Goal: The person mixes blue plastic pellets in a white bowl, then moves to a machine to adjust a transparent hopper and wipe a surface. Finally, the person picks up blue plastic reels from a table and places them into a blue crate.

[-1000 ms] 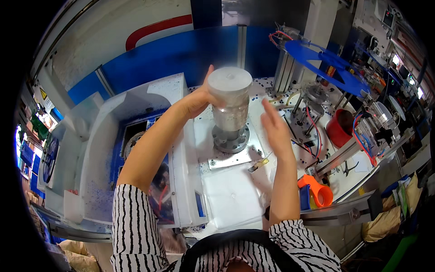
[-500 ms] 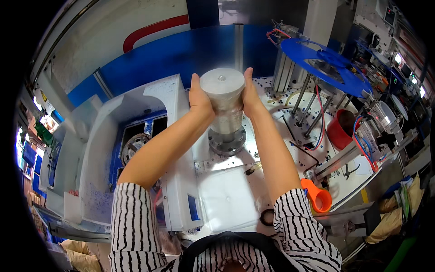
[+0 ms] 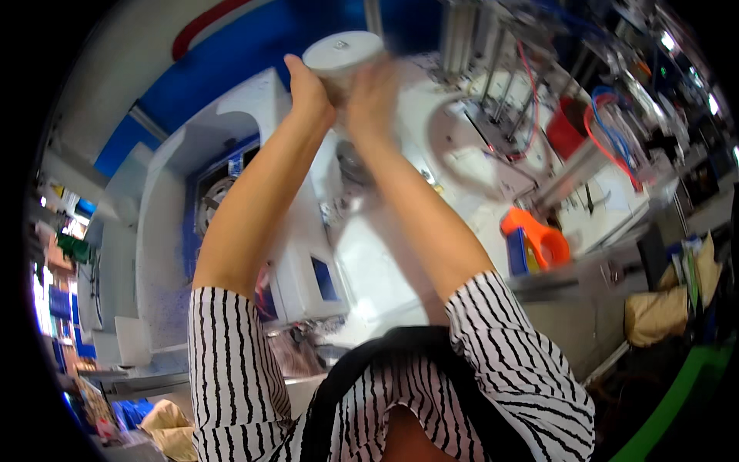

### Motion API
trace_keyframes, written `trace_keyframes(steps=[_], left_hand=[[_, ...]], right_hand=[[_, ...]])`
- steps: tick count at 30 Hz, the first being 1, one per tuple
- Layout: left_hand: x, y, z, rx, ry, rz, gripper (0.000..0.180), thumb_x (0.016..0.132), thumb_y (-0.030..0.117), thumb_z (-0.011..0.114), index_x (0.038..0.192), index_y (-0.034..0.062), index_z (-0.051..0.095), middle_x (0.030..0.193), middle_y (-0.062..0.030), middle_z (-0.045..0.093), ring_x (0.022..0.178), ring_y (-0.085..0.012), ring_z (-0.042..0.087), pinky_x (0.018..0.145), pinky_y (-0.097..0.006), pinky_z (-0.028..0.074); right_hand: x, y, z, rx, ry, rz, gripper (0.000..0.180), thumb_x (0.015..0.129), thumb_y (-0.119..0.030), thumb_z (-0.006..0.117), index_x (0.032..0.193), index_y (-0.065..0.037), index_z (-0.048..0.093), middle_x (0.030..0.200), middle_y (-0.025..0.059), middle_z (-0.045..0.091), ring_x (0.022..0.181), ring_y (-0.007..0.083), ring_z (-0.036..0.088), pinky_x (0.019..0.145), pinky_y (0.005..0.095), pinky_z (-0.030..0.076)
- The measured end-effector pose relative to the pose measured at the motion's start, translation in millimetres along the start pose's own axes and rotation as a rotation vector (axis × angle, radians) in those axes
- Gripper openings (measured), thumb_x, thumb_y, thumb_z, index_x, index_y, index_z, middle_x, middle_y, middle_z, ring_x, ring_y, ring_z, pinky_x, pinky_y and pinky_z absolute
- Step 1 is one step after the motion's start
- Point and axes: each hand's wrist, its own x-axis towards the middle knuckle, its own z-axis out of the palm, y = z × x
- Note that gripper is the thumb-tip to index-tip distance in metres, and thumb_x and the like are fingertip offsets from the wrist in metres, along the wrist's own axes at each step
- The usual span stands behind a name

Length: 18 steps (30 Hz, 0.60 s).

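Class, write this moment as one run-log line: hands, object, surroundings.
left hand: grips white cylinder | right hand: grips it opposite | below: white machine | right: orange part

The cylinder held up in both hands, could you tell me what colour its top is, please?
White, or very pale grey; the cylinder shows best in the head view.

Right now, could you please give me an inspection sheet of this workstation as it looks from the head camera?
Surface: white machine bed, partly hidden by the forearms.
Job's things: pale cylinder with a flat round top, raised above the bed; picture blurred.
Clutter: orange funnel-shaped part at the bed's right edge; red tub further back.
Hands: left hand and right hand clasp the cylinder from either side.
Cables: red and blue hoses looped at the right.
Surroundings: blue and white machine housing at the left; brown bag low right.
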Motion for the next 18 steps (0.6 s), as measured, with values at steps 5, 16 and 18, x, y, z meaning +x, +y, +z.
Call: trace_keyframes(steps=[5, 16, 18], left_hand=[[-8.1, 3.3, -3.9, -0.064, -0.041, 0.053, 0.075, 0.096, 0.065, 0.022, 0.148, 0.011, 0.022, 0.152, -0.0112, 0.03, 0.133, -0.0332, 0.038, 0.108, -0.048, 0.033], [-73.3, 40.7, 12.7, -0.107, -0.154, 0.393, 0.059, 0.1, 0.05, 0.036, 0.144, 0.0109, 0.029, 0.146, -0.0129, 0.034, 0.131, -0.0251, 0.037, 0.109, -0.036, 0.029], [-118.9, 55.7, 20.2, -0.102, -0.204, 0.388, 0.058, 0.099, 0.05, 0.039, 0.143, 0.0132, 0.032, 0.143, -0.0113, 0.039, 0.128, -0.0259, 0.041, 0.108, -0.036, 0.031]], right_hand=[[5.8, -2.5, -43.0, 0.001, -0.097, -0.061, 0.07, 0.099, -0.048, 0.039, 0.147, 0.0, 0.026, 0.151, 0.0232, 0.026, 0.141, 0.0388, 0.022, 0.112, 0.0538, 0.017], [-120.3, 65.1, -244.2, -0.91, -0.248, 0.128, 0.066, 0.083, -0.029, 0.068, 0.142, -0.013, 0.043, 0.153, 0.0127, 0.029, 0.141, 0.0396, 0.022, 0.109, 0.0574, 0.022], [-106.5, 56.1, -252.6, -1.069, -0.439, 0.211, 0.051, 0.084, -0.025, 0.067, 0.131, -0.012, 0.054, 0.14, 0.0132, 0.045, 0.131, 0.037, 0.037, 0.102, 0.0543, 0.032]])
